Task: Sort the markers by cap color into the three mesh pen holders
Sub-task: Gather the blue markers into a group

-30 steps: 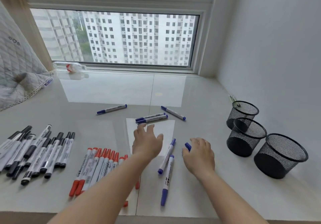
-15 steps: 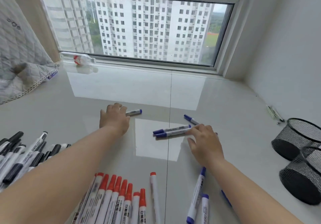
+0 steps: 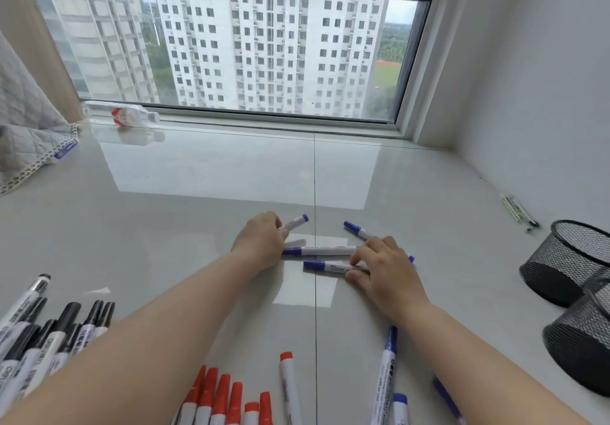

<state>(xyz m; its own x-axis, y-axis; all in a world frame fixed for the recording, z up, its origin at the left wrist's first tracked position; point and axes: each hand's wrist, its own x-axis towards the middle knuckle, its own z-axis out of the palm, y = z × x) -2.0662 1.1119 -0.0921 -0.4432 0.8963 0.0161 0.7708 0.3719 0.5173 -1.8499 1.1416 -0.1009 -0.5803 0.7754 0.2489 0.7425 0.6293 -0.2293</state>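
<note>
Hands [image 3: 264, 243] [image 3: 384, 268] on blue markers [image 3: 325, 250]

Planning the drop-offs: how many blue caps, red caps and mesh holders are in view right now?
Blue-capped markers: 7
Red-capped markers: 7 showing; the arm may hide more
Mesh holders: 2, one cut off by the frame edge
Total: 16

Glossy tiled sill [image 3: 204, 193]; black wire-mesh holders [image 3: 561, 259]

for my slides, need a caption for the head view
Left hand grips one blue-capped marker while right hand gathers others beside mesh holders.
</note>
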